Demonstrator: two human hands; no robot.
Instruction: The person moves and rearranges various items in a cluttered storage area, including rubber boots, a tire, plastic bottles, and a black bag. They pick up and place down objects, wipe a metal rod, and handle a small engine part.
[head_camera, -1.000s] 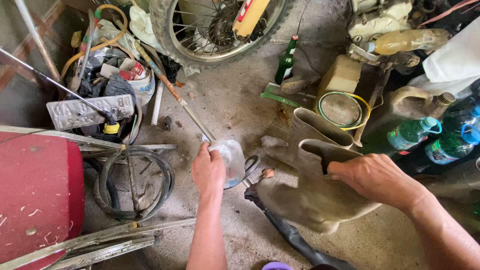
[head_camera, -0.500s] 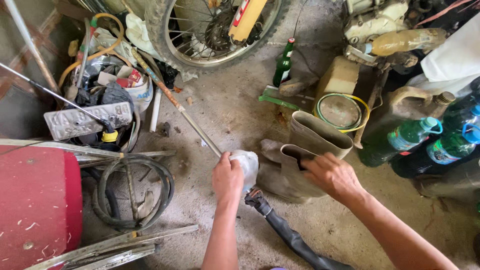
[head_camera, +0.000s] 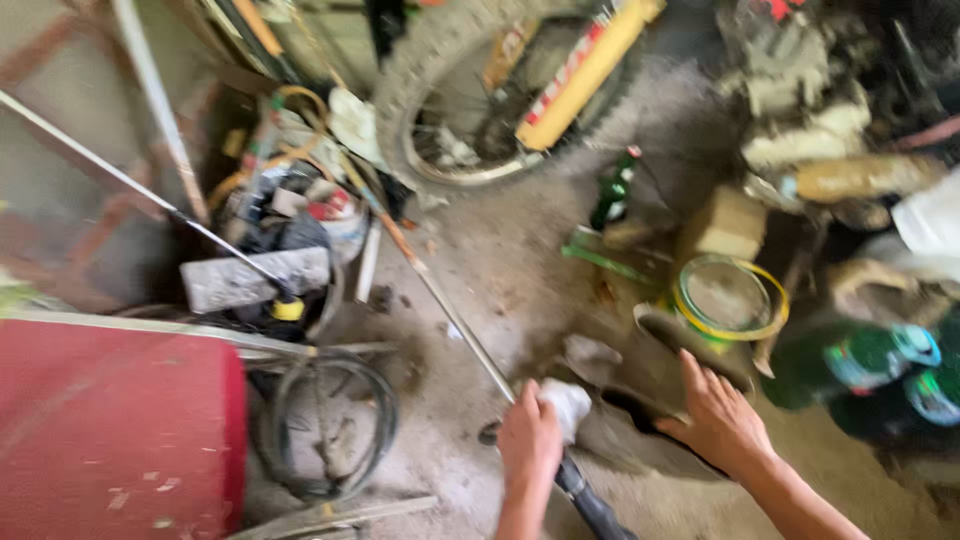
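The view is blurred by motion. My left hand (head_camera: 530, 440) is closed around a white crumpled rag (head_camera: 566, 405) low in the middle, just above a black hose-like handle (head_camera: 592, 505). My right hand (head_camera: 718, 418) rests with fingers spread on the top edge of a muddy rubber boot (head_camera: 640, 420) lying on the dirt floor. A second boot (head_camera: 672, 345) stands just behind it. A long thin metal rod (head_camera: 440, 300) runs diagonally down toward my left hand.
A red panel (head_camera: 115, 430) fills the lower left, with a coiled black tyre (head_camera: 330, 420) beside it. A spoked wheel (head_camera: 470, 110) with a yellow fork leg stands at top centre. A green glass bottle (head_camera: 612, 190), green plastic bottles (head_camera: 870, 360) and a yellow-rimmed lid (head_camera: 730, 300) crowd the right.
Both hands have moved down toward the lower middle of the view. My right hand slid from gripping the boot's side to lying on its top edge. The camera swung, blurring the picture.
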